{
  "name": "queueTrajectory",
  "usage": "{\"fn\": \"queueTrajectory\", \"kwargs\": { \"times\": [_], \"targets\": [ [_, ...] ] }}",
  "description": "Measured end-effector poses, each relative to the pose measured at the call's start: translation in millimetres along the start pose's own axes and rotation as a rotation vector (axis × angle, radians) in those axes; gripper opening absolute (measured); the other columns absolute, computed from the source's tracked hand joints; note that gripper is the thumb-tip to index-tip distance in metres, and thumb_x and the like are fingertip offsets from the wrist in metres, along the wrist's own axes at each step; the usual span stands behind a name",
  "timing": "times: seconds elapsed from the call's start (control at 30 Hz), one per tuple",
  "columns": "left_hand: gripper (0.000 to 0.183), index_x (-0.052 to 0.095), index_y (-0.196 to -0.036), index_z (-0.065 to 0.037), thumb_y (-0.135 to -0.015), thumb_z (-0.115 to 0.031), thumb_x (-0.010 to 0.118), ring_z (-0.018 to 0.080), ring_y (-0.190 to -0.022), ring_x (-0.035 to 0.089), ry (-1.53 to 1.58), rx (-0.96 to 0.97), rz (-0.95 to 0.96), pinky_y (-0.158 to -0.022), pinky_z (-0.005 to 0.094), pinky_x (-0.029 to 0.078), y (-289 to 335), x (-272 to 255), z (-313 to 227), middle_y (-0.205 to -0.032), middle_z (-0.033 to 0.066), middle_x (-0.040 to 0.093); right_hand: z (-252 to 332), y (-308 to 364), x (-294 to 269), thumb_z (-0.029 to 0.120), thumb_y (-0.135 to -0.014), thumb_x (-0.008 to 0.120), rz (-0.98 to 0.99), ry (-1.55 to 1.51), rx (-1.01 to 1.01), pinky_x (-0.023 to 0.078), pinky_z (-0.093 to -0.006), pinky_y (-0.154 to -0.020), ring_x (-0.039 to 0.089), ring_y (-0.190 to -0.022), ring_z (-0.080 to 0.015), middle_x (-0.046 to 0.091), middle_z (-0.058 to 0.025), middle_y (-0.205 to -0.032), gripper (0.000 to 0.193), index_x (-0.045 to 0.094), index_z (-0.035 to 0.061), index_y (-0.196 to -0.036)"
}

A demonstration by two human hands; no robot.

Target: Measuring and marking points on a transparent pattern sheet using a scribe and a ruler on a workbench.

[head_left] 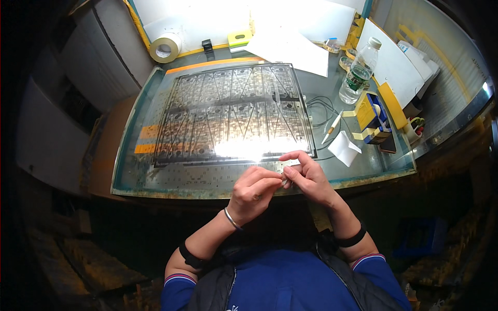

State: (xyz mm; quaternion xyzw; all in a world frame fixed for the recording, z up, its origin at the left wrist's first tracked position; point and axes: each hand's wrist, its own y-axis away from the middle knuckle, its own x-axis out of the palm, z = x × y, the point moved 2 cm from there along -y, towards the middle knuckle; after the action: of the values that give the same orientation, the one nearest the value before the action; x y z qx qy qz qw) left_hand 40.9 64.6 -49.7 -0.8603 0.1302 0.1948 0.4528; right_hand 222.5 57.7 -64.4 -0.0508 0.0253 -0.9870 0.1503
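My left hand (254, 192) and my right hand (311, 180) meet just over the near edge of a glass-topped table. Their fingertips come together around something small and whitish, mostly covered by the fingers. The left hand is closed in a pinch. On the right, the thumb presses against curled fingers while the index finger arches above them. Beyond the hands lies a flat, see-through sheet (228, 111) with a dark frame and dense dark patterns. Light glares off its near part.
At the right stand a clear water bottle (359, 72) and a blue-and-yellow tape dispenser (374, 122). A pen-like tool (332, 128), a folded white paper (343, 149) and a dark cable (317, 106) lie nearby. A tape roll (165, 48) and a white sheet (295, 52) sit at the back.
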Motion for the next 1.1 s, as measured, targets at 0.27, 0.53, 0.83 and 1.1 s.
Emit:
{"fn": "queueTrajectory", "kwargs": {
  "times": [0.27,0.53,0.83,1.1],
  "targets": [
    [0.021,0.065,-0.086,0.000,-0.070,0.014,0.068,0.0262,-0.080,0.065,-0.016,0.074,0.035,-0.069,0.0346,0.052,1.0,5.1,1.5,-0.090,0.0098,0.067,3.8,-0.4,2.5,0.009,-0.100,0.053,-0.056,0.168,0.031,0.050,-0.0206,-0.064,0.060,-0.070,-0.0056,0.063,-0.0015,-0.081,0.024,0.050,0.0014,-0.123],
    [0.018,0.060,-0.083,0.001,-0.072,0.015,0.064,0.0282,-0.082,0.063,0.006,-0.012,0.090,-0.071,0.0354,0.052,-4.5,7.7,-0.4,-0.090,0.0112,0.064,2.0,-1.4,3.3,0.008,-0.097,0.055,-0.134,0.251,-0.005,0.050,-0.0243,-0.058,0.065,-0.063,-0.0107,0.069,-0.0076,-0.074,0.020,0.056,0.0011,-0.116],
    [0.017,0.061,-0.082,0.000,-0.073,0.014,0.066,0.0277,-0.081,0.064,0.071,-0.049,0.101,-0.069,0.0354,0.053,-5.8,7.6,3.4,-0.089,0.0112,0.065,-0.5,-1.7,2.4,0.008,-0.097,0.055,-0.147,0.236,-0.004,0.049,-0.0242,-0.056,0.064,-0.062,-0.0103,0.068,-0.0068,-0.073,0.019,0.055,0.0009,-0.114],
    [0.021,0.067,-0.085,0.000,-0.071,0.015,0.069,0.0240,-0.083,0.068,0.042,0.043,0.003,-0.070,0.0322,0.055,2.9,9.8,7.1,-0.093,0.0106,0.070,-0.1,-0.6,2.6,0.009,-0.097,0.054,-0.143,0.155,-0.003,0.050,-0.0232,-0.057,0.063,-0.062,-0.0094,0.065,-0.0047,-0.074,0.019,0.053,0.0006,-0.115]
  ]
}}
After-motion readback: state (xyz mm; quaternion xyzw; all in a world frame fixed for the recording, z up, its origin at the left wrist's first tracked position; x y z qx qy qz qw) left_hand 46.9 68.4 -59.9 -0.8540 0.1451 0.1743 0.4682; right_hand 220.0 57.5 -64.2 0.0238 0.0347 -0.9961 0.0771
